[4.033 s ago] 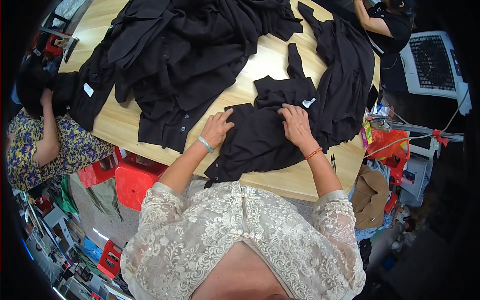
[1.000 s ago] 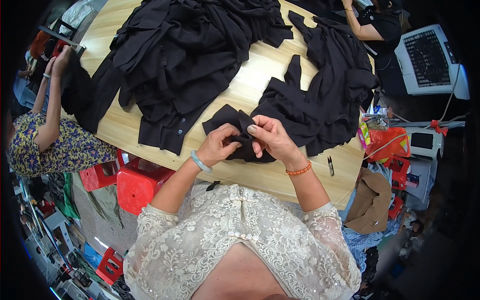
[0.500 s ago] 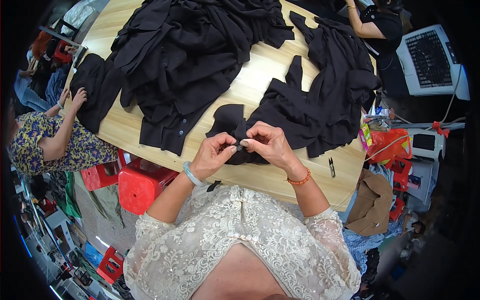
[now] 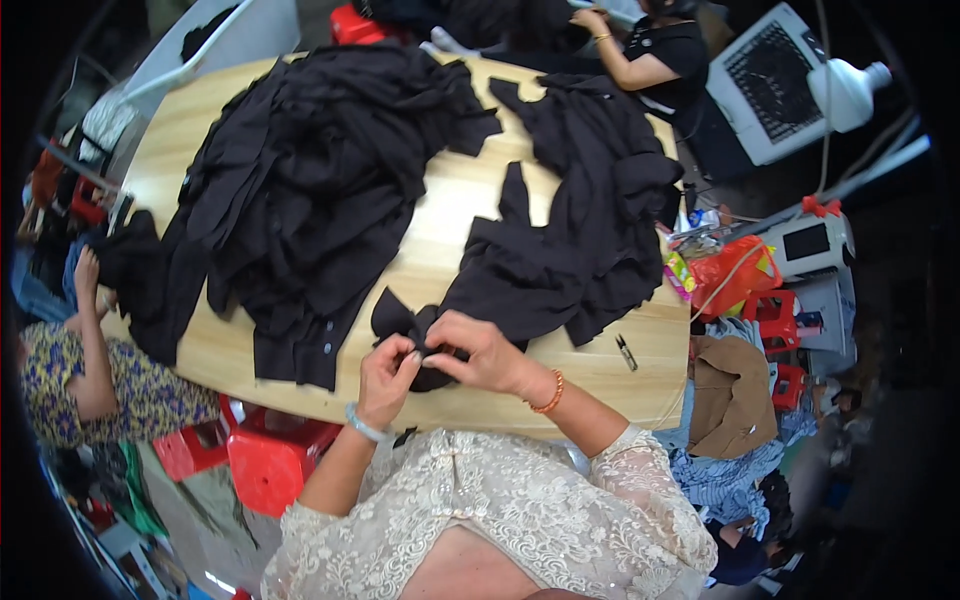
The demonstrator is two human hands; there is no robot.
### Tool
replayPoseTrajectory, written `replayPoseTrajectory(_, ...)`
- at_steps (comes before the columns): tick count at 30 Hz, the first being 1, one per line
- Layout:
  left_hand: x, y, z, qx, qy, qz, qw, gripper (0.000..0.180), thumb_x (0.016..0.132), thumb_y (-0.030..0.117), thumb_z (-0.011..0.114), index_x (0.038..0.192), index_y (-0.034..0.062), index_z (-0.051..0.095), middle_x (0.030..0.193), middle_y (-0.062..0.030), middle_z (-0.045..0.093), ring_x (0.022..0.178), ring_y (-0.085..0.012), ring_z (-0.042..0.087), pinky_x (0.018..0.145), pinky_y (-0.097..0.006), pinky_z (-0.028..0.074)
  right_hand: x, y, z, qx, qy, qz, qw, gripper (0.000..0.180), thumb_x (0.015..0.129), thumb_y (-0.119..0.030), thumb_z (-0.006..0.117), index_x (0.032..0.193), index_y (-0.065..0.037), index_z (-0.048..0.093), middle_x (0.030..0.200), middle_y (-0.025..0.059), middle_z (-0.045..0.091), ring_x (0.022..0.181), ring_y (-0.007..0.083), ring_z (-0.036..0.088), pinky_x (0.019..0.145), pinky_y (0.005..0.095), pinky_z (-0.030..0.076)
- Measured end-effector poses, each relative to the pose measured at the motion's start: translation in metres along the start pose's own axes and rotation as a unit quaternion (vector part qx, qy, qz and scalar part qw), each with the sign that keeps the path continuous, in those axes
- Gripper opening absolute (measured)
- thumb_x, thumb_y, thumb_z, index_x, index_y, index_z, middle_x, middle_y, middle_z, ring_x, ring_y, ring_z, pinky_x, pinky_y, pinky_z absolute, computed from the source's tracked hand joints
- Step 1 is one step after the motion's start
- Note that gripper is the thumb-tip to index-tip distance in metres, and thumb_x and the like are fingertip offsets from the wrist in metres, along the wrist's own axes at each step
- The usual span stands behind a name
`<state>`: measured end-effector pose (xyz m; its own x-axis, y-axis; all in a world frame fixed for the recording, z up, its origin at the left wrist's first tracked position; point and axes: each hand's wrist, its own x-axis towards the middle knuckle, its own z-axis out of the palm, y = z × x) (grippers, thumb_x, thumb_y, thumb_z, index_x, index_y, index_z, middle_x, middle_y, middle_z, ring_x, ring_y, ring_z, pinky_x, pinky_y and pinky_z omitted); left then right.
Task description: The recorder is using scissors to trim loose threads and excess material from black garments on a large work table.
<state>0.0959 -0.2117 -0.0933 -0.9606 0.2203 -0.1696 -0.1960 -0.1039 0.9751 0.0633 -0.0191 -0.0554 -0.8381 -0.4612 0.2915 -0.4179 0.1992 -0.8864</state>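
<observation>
At the table's near edge, my left hand [image 4: 388, 380] pinches black cloth, thumb against fingers. Close beside it, my right hand [image 4: 478, 352] is closed in a pinch on the same black garment [image 4: 392, 316]. Between the fingertips the cloth is bunched, and any small part there is hidden. A corner of the garment stands up above my hands, and more dark cloth lies behind them. To the right of my right hand, a pair of small thread snips [image 4: 626, 352] lies on the wooden table [image 4: 640, 395].
A large heap of black buttoned garments [image 4: 300, 190] covers the table's left half; another heap [image 4: 600, 200] lies right. A co-worker in a flowered top [image 4: 60, 390] handles black cloth at left. Red stools [image 4: 270, 465] stand near the left edge. A brown garment [image 4: 735, 395] hangs at right.
The whole view has shifted, so the table and heaps sit lower and further left. My hands keep pinching the black garment. The left co-worker's raised hand has moved with the cloth.
</observation>
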Motion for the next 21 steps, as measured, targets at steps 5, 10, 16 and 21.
replayPoseTrajectory(5, -0.005, 0.014, 0.008, 0.159, 0.082, 0.193, 0.965, 0.025, 0.076, -0.009, 0.063, 0.097, 0.0017, 0.056, 0.102, -0.0066, 0.052, 0.068, -0.009, 0.047, 0.061, -0.021, 0.04, -0.002, -0.01, 0.002, -0.076, 0.003, -0.077, 0.994, 0.019, 0.074, -0.002, 0.07, 0.088, 0.0, 0.057, 0.082, 0.0135, 0.056, 0.077, 0.0323, 0.059, 0.067, 0.0379, 0.049)
replayPoseTrajectory(10, 0.0, 0.04, -0.004, 0.267, -0.04, 0.288, 0.919, 0.037, 0.073, -0.011, 0.061, 0.108, 0.0016, 0.062, 0.113, -0.0123, 0.06, 0.071, -0.0132, 0.056, 0.059, -0.023, 0.045, -0.005, -0.019, 0.003, -0.086, 0.008, -0.107, 0.99, 0.02, 0.073, 0.003, 0.073, 0.09, 0.001, 0.061, 0.085, 0.0135, 0.06, 0.075, 0.0302, 0.062, 0.064, 0.0351, 0.051)
replayPoseTrajectory(16, -0.004, 0.049, -0.004, 0.268, -0.023, 0.236, 0.934, 0.02, 0.073, -0.008, 0.065, 0.09, 0.001, 0.06, 0.085, -0.01, 0.06, 0.062, -0.0145, 0.058, 0.052, -0.023, 0.045, -0.011, -0.016, 0.005, -0.058, 0.028, -0.031, 0.997, 0.019, 0.081, -0.004, 0.069, 0.098, 0.002, 0.062, 0.085, 0.0136, 0.061, 0.073, 0.03, 0.062, 0.063, 0.0353, 0.05)
replayPoseTrajectory(21, -0.012, 0.052, 0.003, 0.379, -0.036, 0.335, 0.862, 0.021, 0.065, -0.006, 0.065, 0.085, 0.0014, 0.06, 0.084, -0.0134, 0.061, 0.076, -0.0318, 0.062, 0.065, -0.038, 0.051, -0.026, -0.004, 0.005, -0.084, -0.039, -0.051, 0.994, 0.016, 0.084, -0.009, 0.066, 0.095, 0.001, 0.061, 0.081, 0.014, 0.057, 0.072, 0.032, 0.061, 0.061, 0.0373, 0.05)
